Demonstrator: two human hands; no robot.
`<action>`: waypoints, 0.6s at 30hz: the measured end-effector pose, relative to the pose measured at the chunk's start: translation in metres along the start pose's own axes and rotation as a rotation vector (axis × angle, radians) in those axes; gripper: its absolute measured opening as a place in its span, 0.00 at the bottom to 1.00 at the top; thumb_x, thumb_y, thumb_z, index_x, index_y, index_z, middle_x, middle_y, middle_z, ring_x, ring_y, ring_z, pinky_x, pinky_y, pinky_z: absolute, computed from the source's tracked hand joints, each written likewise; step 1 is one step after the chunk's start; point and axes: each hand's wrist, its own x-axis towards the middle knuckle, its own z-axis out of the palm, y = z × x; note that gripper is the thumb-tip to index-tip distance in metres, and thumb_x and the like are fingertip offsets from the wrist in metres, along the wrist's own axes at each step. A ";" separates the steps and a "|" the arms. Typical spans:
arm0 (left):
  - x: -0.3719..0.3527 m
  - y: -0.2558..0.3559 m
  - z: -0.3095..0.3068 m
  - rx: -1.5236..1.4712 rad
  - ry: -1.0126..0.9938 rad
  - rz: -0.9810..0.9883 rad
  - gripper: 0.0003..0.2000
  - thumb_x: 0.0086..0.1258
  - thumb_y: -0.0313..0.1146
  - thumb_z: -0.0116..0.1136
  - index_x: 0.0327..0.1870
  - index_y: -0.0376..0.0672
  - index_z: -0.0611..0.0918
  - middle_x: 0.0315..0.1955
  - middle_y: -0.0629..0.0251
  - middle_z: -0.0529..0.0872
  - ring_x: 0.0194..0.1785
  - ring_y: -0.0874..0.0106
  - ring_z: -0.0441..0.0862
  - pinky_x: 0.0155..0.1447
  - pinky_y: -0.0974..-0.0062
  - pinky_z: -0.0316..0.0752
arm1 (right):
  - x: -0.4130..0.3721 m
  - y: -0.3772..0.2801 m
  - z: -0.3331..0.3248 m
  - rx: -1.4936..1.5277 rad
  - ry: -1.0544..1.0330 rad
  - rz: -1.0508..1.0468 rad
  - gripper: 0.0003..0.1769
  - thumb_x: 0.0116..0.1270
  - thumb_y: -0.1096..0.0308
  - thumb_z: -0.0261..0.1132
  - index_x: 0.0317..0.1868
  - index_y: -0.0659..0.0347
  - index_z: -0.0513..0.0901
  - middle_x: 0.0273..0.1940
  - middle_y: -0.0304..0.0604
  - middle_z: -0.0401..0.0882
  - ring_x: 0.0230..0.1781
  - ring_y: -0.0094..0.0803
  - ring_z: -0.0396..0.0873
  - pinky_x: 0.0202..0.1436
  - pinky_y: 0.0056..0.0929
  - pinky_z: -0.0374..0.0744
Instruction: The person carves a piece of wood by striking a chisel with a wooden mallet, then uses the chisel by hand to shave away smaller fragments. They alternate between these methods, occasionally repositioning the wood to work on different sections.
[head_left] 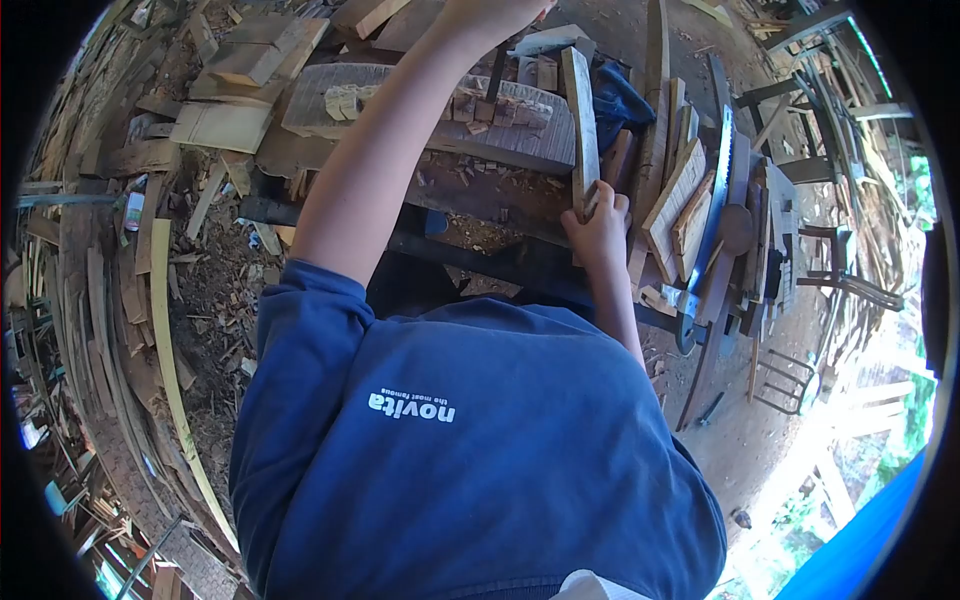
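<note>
My right hand (602,228) is closed around the near end of a narrow wooden strip (580,110), which points away from me. The strip lies by the right end of a thick wooden block (350,118). My left arm reaches forward over that block, and my left hand (500,12) is at the top edge of the view, partly cut off, its fingers mostly hidden. Small wood pieces (465,105) lie on the block, near a dark upright tool or bar (496,72).
Right of my right hand are short boards (675,205), a long saw (718,200) and a round-headed wooden mallet (735,230). Dark cloth (618,100) lies beyond the strip. Stacked planks (245,60) and a long pale strip (170,350) are on the left. Wood chips cover the ground.
</note>
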 end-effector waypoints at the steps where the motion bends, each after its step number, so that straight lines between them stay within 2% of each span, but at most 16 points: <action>1: -0.001 0.000 0.000 -0.001 0.027 -0.001 0.14 0.72 0.31 0.60 0.23 0.47 0.74 0.14 0.77 0.72 0.17 0.84 0.68 0.23 0.79 0.64 | -0.001 -0.002 0.002 0.023 0.001 0.026 0.37 0.59 0.63 0.69 0.68 0.65 0.66 0.59 0.64 0.66 0.57 0.63 0.72 0.63 0.51 0.74; 3: -0.002 0.000 -0.002 -0.013 0.021 0.001 0.14 0.72 0.30 0.61 0.23 0.47 0.74 0.14 0.77 0.72 0.17 0.84 0.68 0.23 0.80 0.63 | -0.001 -0.004 0.006 0.043 0.001 0.043 0.36 0.61 0.64 0.67 0.68 0.66 0.65 0.60 0.66 0.65 0.56 0.63 0.74 0.61 0.51 0.75; 5: -0.002 -0.001 -0.005 -0.025 0.017 0.009 0.14 0.72 0.30 0.62 0.23 0.47 0.74 0.14 0.77 0.72 0.17 0.85 0.67 0.23 0.80 0.63 | 0.001 -0.008 0.007 0.028 0.101 0.012 0.33 0.66 0.67 0.63 0.68 0.69 0.64 0.52 0.67 0.72 0.47 0.62 0.80 0.54 0.50 0.80; 6: -0.002 -0.004 -0.006 -0.084 -0.016 -0.001 0.14 0.71 0.30 0.62 0.23 0.47 0.74 0.14 0.77 0.72 0.17 0.85 0.67 0.23 0.80 0.63 | 0.005 -0.007 0.003 0.025 0.103 0.000 0.33 0.66 0.67 0.63 0.68 0.69 0.64 0.52 0.67 0.72 0.47 0.62 0.80 0.54 0.50 0.80; 8: -0.002 -0.009 -0.008 -0.122 -0.047 0.033 0.15 0.72 0.31 0.63 0.23 0.46 0.74 0.14 0.78 0.71 0.17 0.85 0.66 0.23 0.80 0.62 | 0.011 -0.014 -0.018 0.375 -0.179 0.315 0.25 0.71 0.67 0.59 0.65 0.70 0.66 0.38 0.57 0.79 0.34 0.51 0.84 0.41 0.44 0.84; 9: -0.002 -0.011 -0.011 -0.122 -0.048 0.050 0.15 0.72 0.31 0.63 0.23 0.46 0.74 0.14 0.78 0.71 0.17 0.85 0.66 0.23 0.80 0.62 | 0.013 -0.021 -0.030 0.377 -0.166 0.301 0.25 0.71 0.67 0.59 0.65 0.70 0.66 0.38 0.57 0.79 0.34 0.51 0.84 0.41 0.44 0.84; 11: -0.002 -0.013 -0.020 -0.096 -0.113 0.013 0.11 0.71 0.32 0.64 0.27 0.42 0.78 0.18 0.75 0.76 0.22 0.82 0.71 0.27 0.78 0.67 | 0.018 -0.029 -0.054 0.757 -0.260 0.280 0.18 0.77 0.64 0.58 0.58 0.67 0.69 0.31 0.45 0.80 0.24 0.29 0.81 0.25 0.29 0.81; 12: -0.007 -0.006 -0.020 0.092 -0.066 0.006 0.12 0.67 0.41 0.68 0.26 0.45 0.82 0.17 0.73 0.81 0.21 0.83 0.76 0.29 0.79 0.72 | 0.022 -0.027 -0.066 0.820 -0.295 0.229 0.15 0.77 0.63 0.59 0.55 0.65 0.71 0.32 0.44 0.80 0.25 0.29 0.81 0.27 0.28 0.82; 14: -0.012 0.007 -0.013 0.006 -0.087 0.024 0.13 0.68 0.39 0.67 0.25 0.44 0.81 0.17 0.74 0.79 0.20 0.84 0.74 0.28 0.81 0.70 | 0.018 -0.061 -0.102 0.859 -0.121 -0.017 0.15 0.76 0.62 0.61 0.53 0.64 0.73 0.33 0.43 0.81 0.26 0.29 0.81 0.28 0.27 0.82; 15: -0.014 0.008 -0.009 -0.081 -0.107 0.007 0.13 0.70 0.38 0.66 0.25 0.43 0.79 0.17 0.75 0.77 0.19 0.84 0.71 0.27 0.82 0.68 | 0.019 -0.080 -0.128 0.820 -0.063 -0.056 0.16 0.77 0.60 0.61 0.54 0.64 0.74 0.36 0.43 0.82 0.28 0.28 0.82 0.30 0.28 0.82; 16: -0.012 0.001 -0.003 0.093 0.011 -0.037 0.12 0.63 0.39 0.68 0.24 0.42 0.83 0.17 0.73 0.81 0.22 0.82 0.77 0.31 0.77 0.72 | 0.033 -0.075 -0.144 0.806 0.037 -0.237 0.18 0.77 0.56 0.60 0.54 0.63 0.74 0.38 0.46 0.83 0.30 0.28 0.82 0.32 0.28 0.83; 17: -0.014 0.002 -0.003 0.087 0.018 -0.041 0.12 0.63 0.39 0.68 0.24 0.42 0.83 0.17 0.73 0.81 0.22 0.82 0.77 0.31 0.77 0.72 | 0.026 -0.109 -0.180 0.863 0.035 -0.386 0.21 0.78 0.52 0.58 0.53 0.63 0.75 0.38 0.48 0.82 0.31 0.30 0.82 0.32 0.28 0.82; 18: -0.015 0.004 -0.003 0.075 -0.061 -0.035 0.12 0.63 0.39 0.68 0.24 0.42 0.84 0.17 0.73 0.81 0.23 0.82 0.76 0.31 0.76 0.72 | 0.022 -0.136 -0.203 0.785 0.191 -0.493 0.21 0.77 0.52 0.58 0.53 0.64 0.74 0.37 0.49 0.82 0.30 0.31 0.82 0.32 0.27 0.81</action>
